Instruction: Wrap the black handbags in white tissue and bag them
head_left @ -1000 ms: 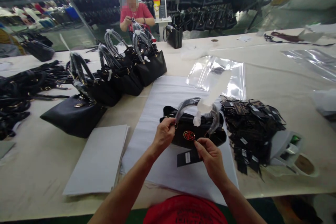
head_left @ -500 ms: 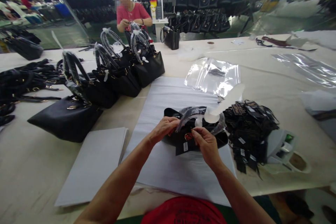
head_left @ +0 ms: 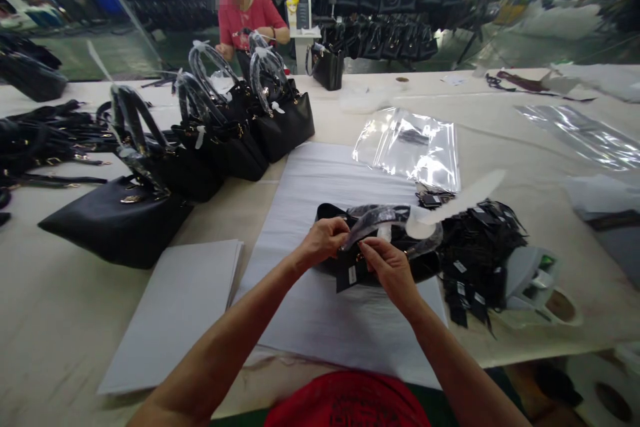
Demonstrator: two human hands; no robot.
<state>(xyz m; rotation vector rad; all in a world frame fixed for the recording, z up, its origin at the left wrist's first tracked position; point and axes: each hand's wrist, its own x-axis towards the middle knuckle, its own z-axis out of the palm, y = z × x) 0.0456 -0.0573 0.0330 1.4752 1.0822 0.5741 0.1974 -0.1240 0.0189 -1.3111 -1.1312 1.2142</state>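
Observation:
A black handbag lies on white sheets in front of me, its handles wrapped in clear plastic. A long white strip sticks out from the handles to the right. My left hand is closed in a pinch at the left foot of the front handle. Just right of it, my right hand pinches with thumb and forefinger close to the bag's front. Below and between the fingers hangs a black hang tag with a white label. What the fingertips hold is too small to make out.
Several black handbags stand in a row at left, beside black straps. White sheets lie near left. A pile of black tags and a white tape dispenser are at right, clear plastic bags beyond. A co-worker stands across the table.
Both hands stay at the bag's front and have drawn slightly closer together. The white strip now points further right. Across the table, the co-worker's hands have moved apart.

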